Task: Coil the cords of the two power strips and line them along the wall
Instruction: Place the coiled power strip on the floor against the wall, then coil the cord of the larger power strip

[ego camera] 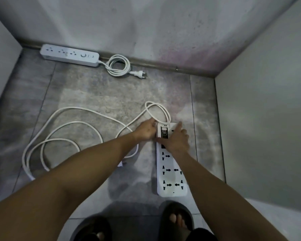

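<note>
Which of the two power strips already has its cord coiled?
The narrow strip lying against the wall: its cord sits in a tight coil beside it. The wider strip under both hands has its cord sprawled in loose loops on the floor.

Only one view is given, taken from a camera worn on the head of the person. The scene is seen from above, looking forward and steeply down at the tiled floor [97, 94]. A wide-angle lens is used, so the side walls are bent outward at the edges. The far wall [146, 23] fills the top of the frame, and the sandalled feet [176, 217] are seen at the bottom edge. Both forearms are seen entering from the bottom corners, very near to the lens, and the hands are met around the middle of the picture.
</note>
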A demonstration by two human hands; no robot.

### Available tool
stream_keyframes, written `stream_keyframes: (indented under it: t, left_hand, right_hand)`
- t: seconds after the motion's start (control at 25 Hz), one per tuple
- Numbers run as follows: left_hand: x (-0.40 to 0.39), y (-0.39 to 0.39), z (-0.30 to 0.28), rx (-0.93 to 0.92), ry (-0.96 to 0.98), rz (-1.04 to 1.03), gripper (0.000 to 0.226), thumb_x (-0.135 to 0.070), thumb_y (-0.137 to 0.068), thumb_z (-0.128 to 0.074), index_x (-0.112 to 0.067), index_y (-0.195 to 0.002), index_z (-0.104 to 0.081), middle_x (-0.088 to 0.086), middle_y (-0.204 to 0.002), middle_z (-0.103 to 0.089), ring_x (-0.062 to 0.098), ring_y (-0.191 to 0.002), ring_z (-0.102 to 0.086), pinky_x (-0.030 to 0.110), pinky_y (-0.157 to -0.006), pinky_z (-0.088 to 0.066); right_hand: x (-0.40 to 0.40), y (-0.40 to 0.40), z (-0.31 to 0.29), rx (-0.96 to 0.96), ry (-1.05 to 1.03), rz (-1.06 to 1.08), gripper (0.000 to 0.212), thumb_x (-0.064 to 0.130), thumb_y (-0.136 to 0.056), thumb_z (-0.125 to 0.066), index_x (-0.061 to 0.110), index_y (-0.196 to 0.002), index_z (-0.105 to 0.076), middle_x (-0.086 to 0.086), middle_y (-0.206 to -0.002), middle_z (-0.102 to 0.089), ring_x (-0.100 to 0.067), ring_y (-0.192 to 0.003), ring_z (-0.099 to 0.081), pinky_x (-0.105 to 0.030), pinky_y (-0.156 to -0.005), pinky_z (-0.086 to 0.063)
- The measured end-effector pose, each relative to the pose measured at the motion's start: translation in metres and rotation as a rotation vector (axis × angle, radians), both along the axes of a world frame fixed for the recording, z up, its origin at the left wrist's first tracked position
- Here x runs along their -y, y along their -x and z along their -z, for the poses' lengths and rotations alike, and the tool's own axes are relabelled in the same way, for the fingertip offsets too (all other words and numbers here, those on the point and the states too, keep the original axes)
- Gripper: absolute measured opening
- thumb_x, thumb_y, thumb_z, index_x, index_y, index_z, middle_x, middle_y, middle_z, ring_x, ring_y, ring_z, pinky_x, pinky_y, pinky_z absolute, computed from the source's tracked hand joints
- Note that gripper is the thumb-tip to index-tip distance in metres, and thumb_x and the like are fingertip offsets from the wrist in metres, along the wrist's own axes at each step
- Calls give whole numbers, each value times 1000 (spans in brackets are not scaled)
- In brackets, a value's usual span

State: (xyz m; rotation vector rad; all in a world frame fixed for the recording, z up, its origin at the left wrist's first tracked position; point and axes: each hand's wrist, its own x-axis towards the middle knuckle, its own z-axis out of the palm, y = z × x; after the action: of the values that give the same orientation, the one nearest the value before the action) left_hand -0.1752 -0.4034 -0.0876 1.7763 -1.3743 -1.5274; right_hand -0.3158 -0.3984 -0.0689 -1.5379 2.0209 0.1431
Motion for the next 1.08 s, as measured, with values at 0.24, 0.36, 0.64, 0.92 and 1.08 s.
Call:
stream_keyframes:
  t: [0.24,0.36,0.64,0.92,1.08]
  left_hand:
    - [17,-5,-33,-27,-87,-161,23,-13,-94,-52,-12,-73,-61,15,-84,-65,24,-76,-57,26,-66,-47]
    - [21,-7,-74,-141,-73,-231,32,-18,-97,-49,-20,-66,-51,2,-64,-53,12,-55,-47,17,-44,-38]
    - [24,-31,-205,-375,-57,-451,32,-15,-100,-41,-14,-71,-53,-3,-49,-62,9,-49,-59,20,-47,-47]
    - [-32,-31,-312,-291,208,-356,34,-5,-97,-44,-8,-65,-50,4,-40,-44,9,-28,-38,21,-40,-30]
    - [-69,-35,-370,-79,377,-237,34,-14,-98,-45,-13,-65,-51,7,-56,-40,16,-45,-34,24,-47,-21]
  right_hand:
    - [-12,-12,-24,41,130,-42,124,53,-61,-81,19,-152,-4,-13,-140,-36,-32,-131,-35,-48,-94,-45]
    - [-22,-22,-48,91,269,-104,125,50,-57,-83,18,-151,-7,-12,-135,-40,-30,-123,-40,-45,-91,-48]
    - [-44,-41,-140,324,468,-174,126,44,-55,-85,20,-150,-7,-5,-145,-34,-23,-132,-33,-39,-107,-38]
    - [-50,-17,-260,535,479,-447,62,44,-71,-78,26,-126,-56,4,-109,-63,-13,-96,-59,-37,-87,-51]
    - [-52,-6,-356,423,842,-635,18,38,-77,-70,26,-86,-62,10,-70,-60,-13,-66,-58,-33,-63,-49]
